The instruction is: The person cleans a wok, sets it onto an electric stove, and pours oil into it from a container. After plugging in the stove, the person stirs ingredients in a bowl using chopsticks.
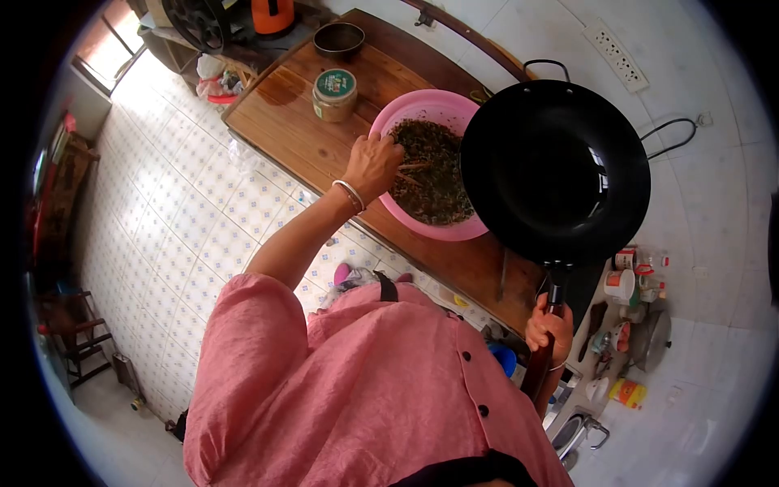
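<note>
A pink basin (445, 231) holding a dark, chopped, leafy mixture (434, 174) rests on the wooden table. My left hand (375, 166), a bracelet at its wrist, is closed around wooden chopsticks (415, 166) at the basin's left side; their tips reach into the mixture. My right hand (549, 329) is wrapped round the long handle of a black wok (552, 170). The wok is held up to the right of the basin and overlaps its right rim in view. Its inside looks dark and shiny, with a bright reflection at the right.
On the wooden table (292, 105) stand a green-lidded jar (334, 95) and a dark bowl (338, 40). A power strip (616, 55) is on the wall. Bottles and containers stand at the right, near a faucet (599, 434). Tiled floor lies left of the table.
</note>
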A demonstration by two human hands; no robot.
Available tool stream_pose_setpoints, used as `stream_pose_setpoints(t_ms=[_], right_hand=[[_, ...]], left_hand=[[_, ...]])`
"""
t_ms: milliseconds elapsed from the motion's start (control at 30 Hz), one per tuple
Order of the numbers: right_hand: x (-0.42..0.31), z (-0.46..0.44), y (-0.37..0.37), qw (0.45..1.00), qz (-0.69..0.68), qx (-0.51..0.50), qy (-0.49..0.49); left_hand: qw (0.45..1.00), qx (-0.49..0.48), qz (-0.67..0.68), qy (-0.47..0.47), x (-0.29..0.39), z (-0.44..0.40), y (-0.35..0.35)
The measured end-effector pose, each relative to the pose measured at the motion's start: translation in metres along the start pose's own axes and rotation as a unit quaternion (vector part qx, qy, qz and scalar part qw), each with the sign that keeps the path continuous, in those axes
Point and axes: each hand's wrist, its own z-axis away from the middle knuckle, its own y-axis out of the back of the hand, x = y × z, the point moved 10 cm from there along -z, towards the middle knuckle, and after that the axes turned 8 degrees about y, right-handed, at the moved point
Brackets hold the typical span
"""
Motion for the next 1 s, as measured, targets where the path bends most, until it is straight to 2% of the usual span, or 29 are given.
stream_pose_setpoints(t_ms=[33,100,133,200,233,267,333,367,433,467,533,633,667,733,1000], right_hand=[[-0.006,0.000,-0.003,0.998,-0.057,-0.033,0.012],[-0.014,0.000,-0.009,0.973,-0.205,-0.104,0.029],[-0.013,-0.002,-0.006,0.973,-0.202,-0.104,0.030],[-0.027,0.001,-0.022,0.920,-0.333,-0.205,0.038],[-0.034,0.002,-0.029,0.900,-0.371,-0.225,0.040],[-0.034,0.001,-0.031,0.902,-0.365,-0.226,0.039],[-0.045,0.003,-0.037,0.855,-0.452,-0.251,0.041],[-0.048,0.003,-0.039,0.845,-0.467,-0.258,0.041],[-0.051,0.002,-0.043,0.836,-0.480,-0.263,0.041],[-0.055,0.001,-0.045,0.823,-0.500,-0.265,0.047],[-0.055,0.002,-0.053,0.823,-0.501,-0.265,0.040],[-0.058,0.002,-0.063,0.798,-0.542,-0.260,0.044],[-0.057,0.002,-0.066,0.801,-0.538,-0.260,0.041],[-0.055,0.002,-0.069,0.797,-0.546,-0.255,0.031],[-0.036,-0.002,-0.074,0.824,-0.505,-0.258,0.003]], left_hand=[[1.000,0.001,0.001,0.002,-0.002,0.001,0.000],[0.997,-0.064,0.002,0.038,-0.015,0.003,-0.012],[0.997,-0.063,0.005,0.039,-0.018,0.006,-0.011],[0.996,-0.046,0.067,0.048,-0.027,0.013,-0.002],[0.997,-0.017,0.066,0.038,-0.029,0.015,0.006],[0.996,-0.014,0.071,0.042,-0.034,0.016,0.004],[0.975,-0.166,0.116,0.092,-0.046,0.021,-0.032],[0.974,-0.162,0.123,0.099,-0.046,0.023,-0.031],[0.984,-0.100,0.136,0.056,-0.036,0.026,-0.016],[0.983,-0.098,0.144,0.062,-0.033,0.025,-0.009],[0.974,-0.159,0.127,0.097,-0.029,0.025,-0.007],[0.980,-0.110,0.125,0.110,-0.031,0.020,0.007],[0.979,-0.108,0.130,0.113,-0.032,0.019,0.011],[0.981,-0.038,0.154,0.115,-0.036,0.016,0.035],[0.965,0.022,0.236,0.110,-0.035,0.007,0.088]])
